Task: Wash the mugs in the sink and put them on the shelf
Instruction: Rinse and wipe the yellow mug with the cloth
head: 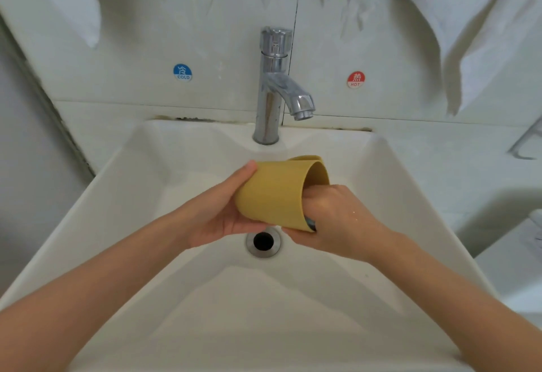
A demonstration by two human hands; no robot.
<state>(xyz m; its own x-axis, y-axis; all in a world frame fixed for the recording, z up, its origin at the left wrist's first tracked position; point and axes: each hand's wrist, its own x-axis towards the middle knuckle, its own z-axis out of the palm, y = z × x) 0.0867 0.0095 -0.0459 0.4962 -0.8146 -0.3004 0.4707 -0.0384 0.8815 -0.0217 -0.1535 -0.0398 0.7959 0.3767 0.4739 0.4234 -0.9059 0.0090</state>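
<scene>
Scrubbing is happening: the left hand (223, 219) is gripping the yellow mug (272, 192) over the sink (146, 166); fingers of the right hand (337, 219) are reaching inside, their grasp impossible to tell. Rinsing is probably coming next.

Bright, even light from above. Soft arm shadows fall across the sink (123, 195); glare streaks the tap (271, 84). Edges bow and blur.

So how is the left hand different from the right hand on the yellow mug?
The left hand wraps the outside of the yellow mug; the right hand has its fingers pushed inside its mouth. The left hand's thumb shows on top; the right hand's fingers are hidden. Both hold it sideways above the white sink.
</scene>
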